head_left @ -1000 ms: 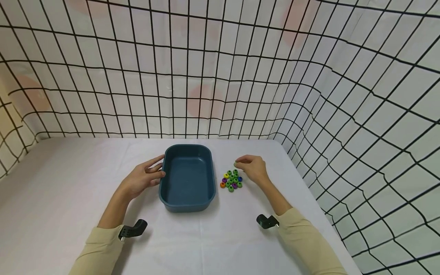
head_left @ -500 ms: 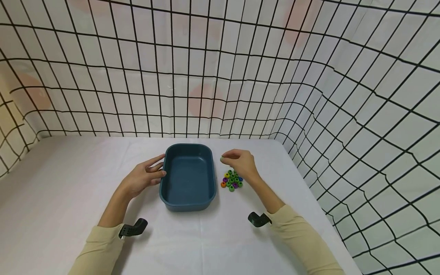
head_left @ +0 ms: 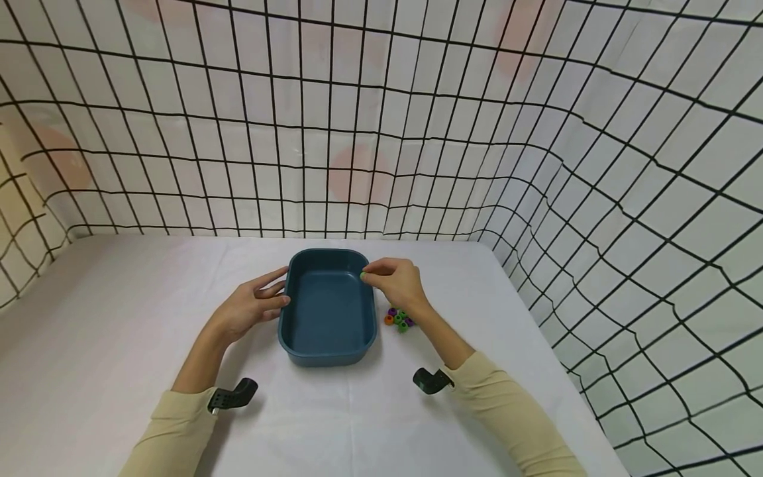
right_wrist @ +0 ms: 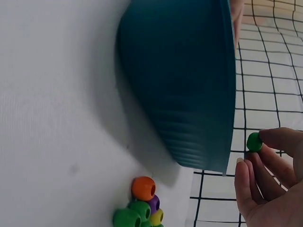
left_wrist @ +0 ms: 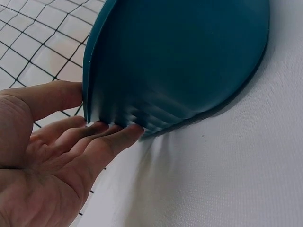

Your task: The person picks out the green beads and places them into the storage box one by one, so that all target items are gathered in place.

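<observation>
Far left, a beige left sleeve (head_left: pixel 173 430) comes up from the bottom edge, a small black camera (head_left: pixel 235 395) jutting from its cuff over the white cloth (head_left: pixel 352 424). Beyond it, here's the left hand (head_left: pixel 247 308): fingers extended and spread, nothing gripped, fingertips resting against the outer left wall of the dark blue box (head_left: pixel 326 318). The left wrist view confirms it, several fingertips on the wall, thumb up by the rim.

The box sits flat on the cloth, its long sides running away from the person, one hand on either side. And at its right side, toward the far corner, there's the action! A green bead (right_wrist: pixel 254 142), pinched between the thumb and a finger of the right hand (head_left: pixel 396 285), right by the rim in the head view. From the right wrist it's up above the rim and apart from it; whether it's over the inside, I can't tell.

Just right of the box, the loose beads (head_left: pixel 398 319) huddle on the cloth, partly hidden by the right hand and forearm: an orange bead (right_wrist: pixel 143 188) at the edge, with purple, yellow and green ones crowding beside it.

Farther right, a second black camera (head_left: pixel 429 381) pokes from the right sleeve (head_left: pixel 507 411), and black netting (head_left: pixel 644 218) climbs beside the cloth.
</observation>
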### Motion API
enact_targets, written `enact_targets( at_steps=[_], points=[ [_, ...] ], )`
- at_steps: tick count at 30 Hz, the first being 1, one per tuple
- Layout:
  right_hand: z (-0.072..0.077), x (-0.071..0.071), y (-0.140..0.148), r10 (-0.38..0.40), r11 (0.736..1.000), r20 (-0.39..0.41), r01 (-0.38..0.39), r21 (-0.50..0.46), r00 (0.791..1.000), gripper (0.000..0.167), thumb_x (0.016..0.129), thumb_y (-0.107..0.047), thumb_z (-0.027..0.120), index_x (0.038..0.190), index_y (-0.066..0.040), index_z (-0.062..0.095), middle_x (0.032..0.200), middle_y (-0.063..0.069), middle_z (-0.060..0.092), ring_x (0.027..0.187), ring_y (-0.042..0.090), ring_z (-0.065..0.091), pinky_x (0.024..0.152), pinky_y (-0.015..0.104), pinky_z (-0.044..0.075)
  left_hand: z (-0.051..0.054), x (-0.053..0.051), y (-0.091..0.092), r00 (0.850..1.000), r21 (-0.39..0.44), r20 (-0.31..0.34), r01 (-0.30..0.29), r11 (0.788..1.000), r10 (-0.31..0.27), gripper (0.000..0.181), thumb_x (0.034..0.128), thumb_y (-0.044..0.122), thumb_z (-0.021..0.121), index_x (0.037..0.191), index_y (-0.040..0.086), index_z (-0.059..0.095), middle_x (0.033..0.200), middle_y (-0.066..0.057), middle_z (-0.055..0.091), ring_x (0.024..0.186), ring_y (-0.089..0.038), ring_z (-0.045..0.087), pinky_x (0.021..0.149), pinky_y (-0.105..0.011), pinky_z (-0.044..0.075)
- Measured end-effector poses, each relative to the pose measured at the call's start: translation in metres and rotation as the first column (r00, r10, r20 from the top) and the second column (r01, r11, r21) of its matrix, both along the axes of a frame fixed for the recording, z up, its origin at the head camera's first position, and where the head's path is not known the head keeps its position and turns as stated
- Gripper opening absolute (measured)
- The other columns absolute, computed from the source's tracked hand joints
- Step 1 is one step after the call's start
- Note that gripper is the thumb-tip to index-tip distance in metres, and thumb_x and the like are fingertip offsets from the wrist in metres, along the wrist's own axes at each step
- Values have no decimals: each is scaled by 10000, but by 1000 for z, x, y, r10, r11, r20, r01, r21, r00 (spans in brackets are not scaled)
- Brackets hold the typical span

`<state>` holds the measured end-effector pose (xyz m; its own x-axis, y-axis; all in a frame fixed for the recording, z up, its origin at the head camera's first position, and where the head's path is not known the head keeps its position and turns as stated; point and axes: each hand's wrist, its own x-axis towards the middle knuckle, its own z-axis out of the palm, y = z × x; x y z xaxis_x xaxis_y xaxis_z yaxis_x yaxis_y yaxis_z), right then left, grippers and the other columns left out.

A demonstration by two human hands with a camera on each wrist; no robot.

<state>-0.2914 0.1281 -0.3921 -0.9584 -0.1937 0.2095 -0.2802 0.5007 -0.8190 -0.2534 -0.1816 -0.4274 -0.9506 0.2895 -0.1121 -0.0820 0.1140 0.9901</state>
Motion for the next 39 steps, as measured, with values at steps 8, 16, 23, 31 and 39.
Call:
enact_targets(
  at_steps=[8,16,23,31,39],
  points=[
    [-4,2,-6,8,1000,-29,-8,0,1000,116,881,-172,782,977,-111,800,951,44,792,921,192,742,821,358,603,1,-1,0,1000,2,-2,6,1000,-6,742,1001,40,606,1630,144,225,1640,-225,261,1455,-393,399,1027,-401,533],
    [-9,4,-10,-15,1000,-60,15,6,998,111,877,-156,782,974,-103,796,939,52,793,913,199,752,807,346,611,0,-1,0,1000,2,1,1,1000,-1,746,997,56,621,1628,146,232,1634,-222,275,1445,-394,415,1006,-367,551],
    [-16,3,-11,-18,1000,-81,18,0,997,119,883,-150,777,987,-95,791,942,53,790,887,191,751,775,314,611,-1,-1,0,1000,3,-1,-2,1000,2,743,998,46,615,1627,136,231,1633,-228,274,1448,-398,407,1019,-387,535],
    [-19,4,-11,-19,1000,-104,18,-6,994,126,882,-133,775,999,-87,792,942,62,790,864,189,749,735,296,604,-2,-1,0,1000,8,3,-9,1000,9,739,997,40,614,1625,131,237,1630,-232,279,1450,-397,404,1014,-382,539],
    [-18,4,-12,-17,1000,-100,17,0,995,129,879,-118,776,1000,-78,792,945,73,789,876,214,752,748,314,612,-2,-1,0,1000,7,6,-16,1000,16,735,996,34,613,1624,131,242,1629,-235,281,1448,-394,406,1012,-383,537]
  ],
)
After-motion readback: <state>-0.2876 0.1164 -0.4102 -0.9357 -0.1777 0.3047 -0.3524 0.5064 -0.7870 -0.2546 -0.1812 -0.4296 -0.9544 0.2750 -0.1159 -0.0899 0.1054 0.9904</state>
